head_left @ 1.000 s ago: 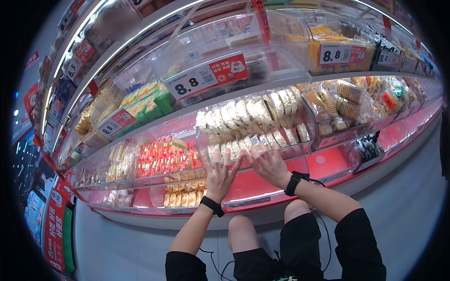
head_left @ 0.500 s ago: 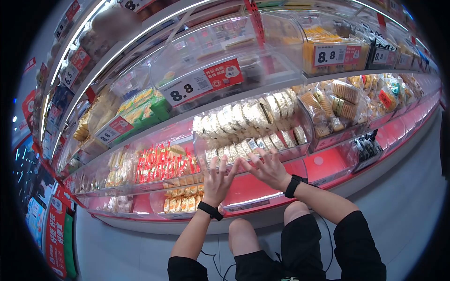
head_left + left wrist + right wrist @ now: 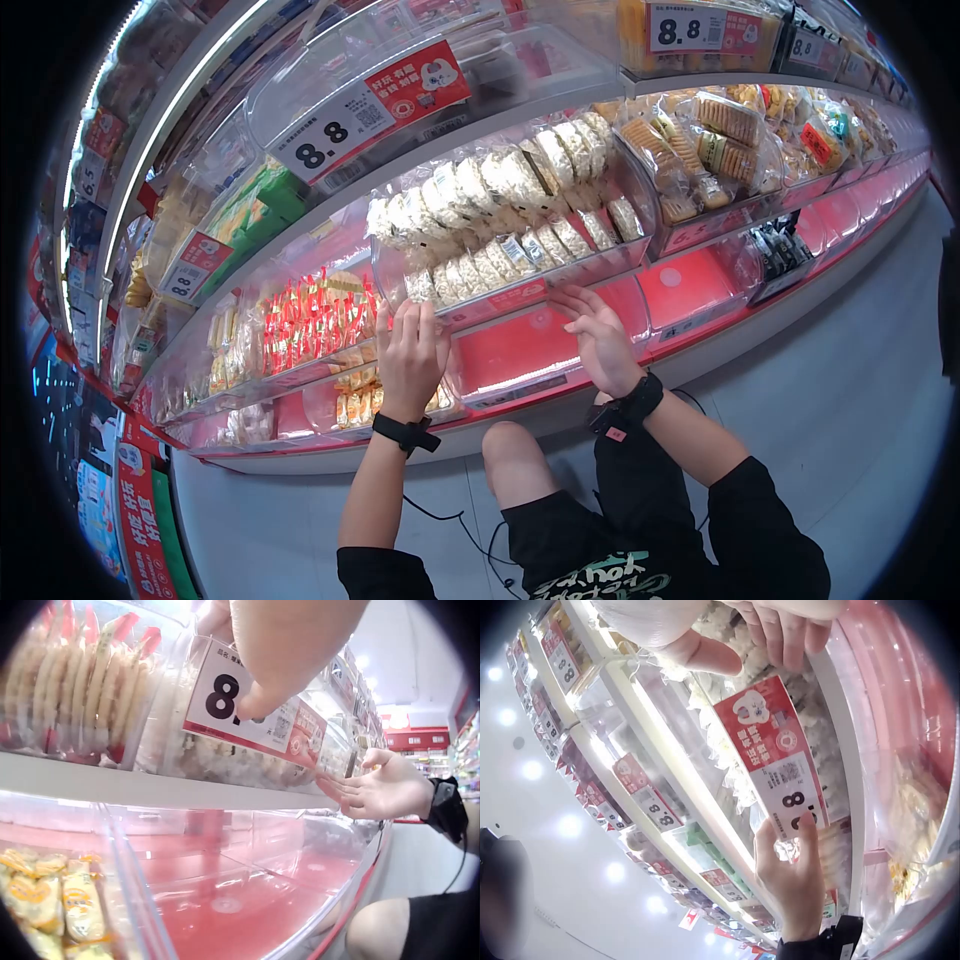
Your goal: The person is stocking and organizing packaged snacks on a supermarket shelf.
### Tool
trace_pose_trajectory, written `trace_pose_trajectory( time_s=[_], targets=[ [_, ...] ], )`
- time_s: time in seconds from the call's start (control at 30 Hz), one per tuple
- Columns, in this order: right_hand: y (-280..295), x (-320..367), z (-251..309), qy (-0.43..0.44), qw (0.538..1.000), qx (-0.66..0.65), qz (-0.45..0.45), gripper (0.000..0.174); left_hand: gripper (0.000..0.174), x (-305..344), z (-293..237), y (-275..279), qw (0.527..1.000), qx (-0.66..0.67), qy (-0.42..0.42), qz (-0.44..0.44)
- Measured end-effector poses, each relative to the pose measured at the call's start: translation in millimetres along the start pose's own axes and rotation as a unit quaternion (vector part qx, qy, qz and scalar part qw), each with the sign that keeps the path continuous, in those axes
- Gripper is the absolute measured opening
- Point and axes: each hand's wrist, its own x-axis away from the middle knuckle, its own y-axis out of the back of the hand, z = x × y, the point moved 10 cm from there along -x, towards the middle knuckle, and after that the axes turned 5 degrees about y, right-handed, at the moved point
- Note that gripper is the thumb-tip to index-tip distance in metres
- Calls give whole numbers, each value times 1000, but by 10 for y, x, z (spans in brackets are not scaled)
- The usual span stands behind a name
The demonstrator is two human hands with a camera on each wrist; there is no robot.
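A clear plastic bin [image 3: 480, 311] stands on the lower shelf, filled with rows of wrapped, white, puffed-grain cakes [image 3: 490, 188]. At its front left corner my left hand [image 3: 412, 352] grips the front wall, fingers over the top and thumb on the price label [image 3: 772, 754]. My right hand [image 3: 604, 345] is by the bin's front right part, palm turned up. Its fingers are extended, fingertips right at the lower front edge, as the left wrist view also shows [image 3: 382, 787]. Both wrists wear black straps.
To the left are red-wrapped snacks [image 3: 318, 318], with yellow packets [image 3: 60, 900] lower down. Bagged biscuits [image 3: 700, 145] fill the bin on the right. A red-floored tray [image 3: 520, 355] lies below, and an upper shelf with a price sign [image 3: 370, 115] overhangs. My knees are close to the shelf base.
My left hand has shifted left to the bin's corner and closed over its front wall. The right hand has turned palm up and lowered along the front edge. The head view has tilted and shifted.
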Motion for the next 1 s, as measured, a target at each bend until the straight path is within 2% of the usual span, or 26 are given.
trace_pose_trajectory(
  time_s=[0.13,0.2,0.3,0.33,0.43,0.53,0.6,0.7,0.73,0.83,0.93,1.0],
  targets=[
    [-51,-5,-163,15,997,-62,-32,49,23,-119,30,47,995,65,5,69],
    [-21,-57,-251,8,993,-104,-48,45,21,-165,37,47,991,70,-23,112],
    [-2,-80,-295,32,994,-75,-77,43,13,-241,51,80,988,73,-52,129],
    [-20,-76,-263,54,994,-43,-79,38,12,-269,45,86,987,74,-53,129],
    [-41,-60,-189,113,977,161,-84,34,9,-281,33,66,987,66,-42,138],
    [-169,-42,164,235,893,379,-61,28,8,-297,6,67,991,71,-44,104],
    [-324,-5,343,307,802,510,-38,23,7,-292,-5,80,993,63,-52,91],
    [-272,-67,229,236,867,438,-6,16,6,-289,-8,32,992,55,-57,100],
    [-222,-117,194,243,898,366,-2,15,6,-299,-33,54,991,57,-67,96],
    [-167,-215,59,170,943,285,38,18,7,-300,-16,11,989,60,-59,123],
    [-129,-241,19,171,941,288,42,21,7,-338,-63,-10,984,45,-66,158],
    [-162,-255,55,210,927,307,46,20,8,-363,-71,-21,982,66,-67,166]
  ],
)
